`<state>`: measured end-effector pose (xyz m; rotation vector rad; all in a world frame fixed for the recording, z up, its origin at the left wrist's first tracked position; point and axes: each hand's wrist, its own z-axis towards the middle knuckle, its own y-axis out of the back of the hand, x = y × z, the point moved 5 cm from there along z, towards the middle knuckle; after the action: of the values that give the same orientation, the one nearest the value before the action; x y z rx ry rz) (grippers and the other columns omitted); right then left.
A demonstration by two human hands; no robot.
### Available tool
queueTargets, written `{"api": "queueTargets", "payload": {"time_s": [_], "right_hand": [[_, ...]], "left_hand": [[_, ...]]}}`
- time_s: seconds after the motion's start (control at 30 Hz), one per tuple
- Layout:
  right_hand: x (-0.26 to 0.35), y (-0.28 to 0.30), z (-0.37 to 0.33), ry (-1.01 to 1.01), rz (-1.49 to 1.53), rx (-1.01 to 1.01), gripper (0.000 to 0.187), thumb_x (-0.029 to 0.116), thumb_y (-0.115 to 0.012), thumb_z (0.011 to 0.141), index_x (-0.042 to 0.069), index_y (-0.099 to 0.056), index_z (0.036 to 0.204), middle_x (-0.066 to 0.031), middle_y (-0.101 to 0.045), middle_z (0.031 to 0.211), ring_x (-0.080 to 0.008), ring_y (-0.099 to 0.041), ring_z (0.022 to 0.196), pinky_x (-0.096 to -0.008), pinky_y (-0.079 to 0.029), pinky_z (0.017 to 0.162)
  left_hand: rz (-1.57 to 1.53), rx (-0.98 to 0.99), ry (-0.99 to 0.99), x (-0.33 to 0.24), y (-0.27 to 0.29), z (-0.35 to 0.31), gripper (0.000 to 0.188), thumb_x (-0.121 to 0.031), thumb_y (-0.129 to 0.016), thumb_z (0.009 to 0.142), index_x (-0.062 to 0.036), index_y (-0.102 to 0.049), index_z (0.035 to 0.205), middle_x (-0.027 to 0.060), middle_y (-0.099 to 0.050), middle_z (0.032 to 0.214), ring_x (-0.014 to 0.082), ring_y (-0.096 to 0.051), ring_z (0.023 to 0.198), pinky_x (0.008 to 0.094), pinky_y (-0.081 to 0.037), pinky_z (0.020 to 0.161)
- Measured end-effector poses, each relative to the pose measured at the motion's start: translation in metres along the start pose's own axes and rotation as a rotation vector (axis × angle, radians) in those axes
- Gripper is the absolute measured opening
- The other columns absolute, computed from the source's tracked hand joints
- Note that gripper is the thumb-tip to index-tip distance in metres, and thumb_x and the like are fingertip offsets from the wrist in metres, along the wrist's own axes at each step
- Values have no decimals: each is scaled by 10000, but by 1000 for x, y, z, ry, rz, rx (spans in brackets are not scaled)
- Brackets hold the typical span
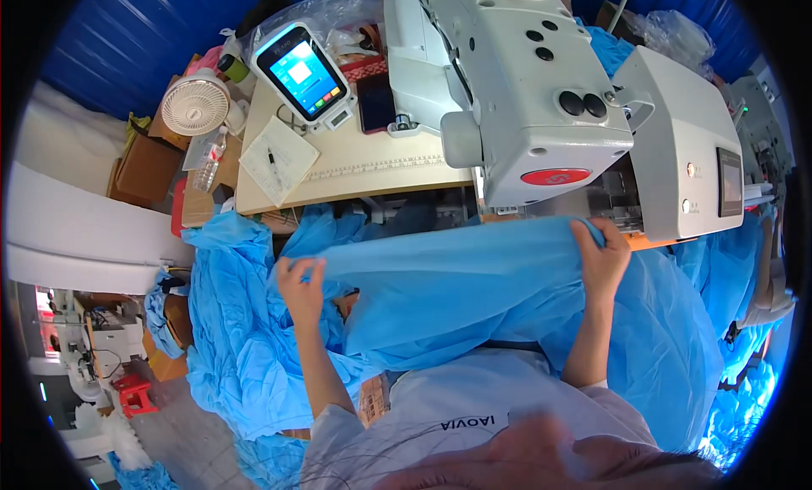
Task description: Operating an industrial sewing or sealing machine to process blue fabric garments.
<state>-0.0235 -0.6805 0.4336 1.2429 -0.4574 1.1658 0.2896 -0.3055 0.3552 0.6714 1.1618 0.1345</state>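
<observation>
A thin, translucent blue fabric piece is stretched between my two hands in front of the sewing machine. My left hand pinches its left end, with the thumb and fingers closed on the edge. At the other end, my right hand grips the upper corner between thumb and fingers, close to the machine's front. The upper edge runs almost straight between the hands, and the rest hangs in loose folds toward my lap.
More blue fabric is heaped at the left, and more spreads at the right. The sewing table bears a control screen, a notepad with a pen, and a phone. A white fan and a plastic bottle stand at left.
</observation>
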Motion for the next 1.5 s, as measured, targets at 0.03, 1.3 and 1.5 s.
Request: {"api": "queueTargets", "payload": {"time_s": [0.03,1.3,1.5], "right_hand": [[6,-5,4,4,-8,50,194,155,-719,782,-13,-624,803,-32,-591,672,-87,-497,639,-219,-421,610],[-185,-88,-90,414,-811,789,398,154,-561,829,-34,-529,1177,-249,-546,1199,-423,-478,1135,-427,-385,969],[-168,-23,-45,313,-721,663,334,53,-535,800,-35,-572,1119,-233,-541,1212,-383,-509,1131,-424,-420,927]], "left_hand": [[209,-229,-152,-15,11,-3,119,-90,-696,776,5,-624,774,40,-572,783,125,-522,773,269,-393,644],[294,185,412,324,118,-217,580,-114,-637,699,-165,-531,1267,142,-563,1235,346,-517,1143,435,-376,1002],[931,25,265,270,60,-161,540,-123,-697,688,-108,-565,1212,90,-542,1181,300,-461,1157,420,-321,1013]]}}
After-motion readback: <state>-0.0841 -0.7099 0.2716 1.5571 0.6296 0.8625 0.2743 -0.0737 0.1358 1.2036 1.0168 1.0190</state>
